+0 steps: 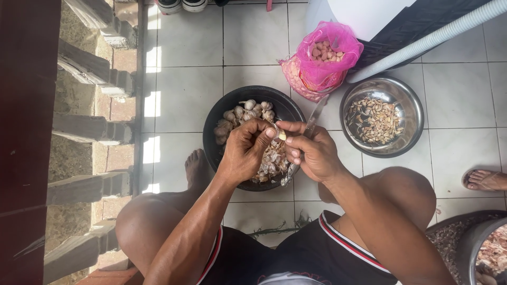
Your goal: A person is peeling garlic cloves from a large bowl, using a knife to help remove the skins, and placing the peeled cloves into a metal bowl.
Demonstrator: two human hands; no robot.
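both hands' fingers pinched on one garlic clove [282,136], knife [306,138] half hidden in right hand [312,153], left hand [247,150]

Black bowl [232,108], round, holding off-white garlic bulbs [248,112] and pale papery skins. Garlic clove [282,136] at fingertips: cream-yellow. Knife [309,129]: silver-grey blade. Steel bowl [409,113]: shiny silver, contents tan and brown. Plastic bag [327,55]: bright pink, over a paler pink-and-white one; cloves inside pinkish-beige. Floor tiles [185,95]: white, grey grout lines. Shorts [317,253]: black, 2 red-and-white striped side seams. Hose [433,37]: pale grey, ribbed. Basin [478,248] at right: grey, possibly holding pinkish peelings.
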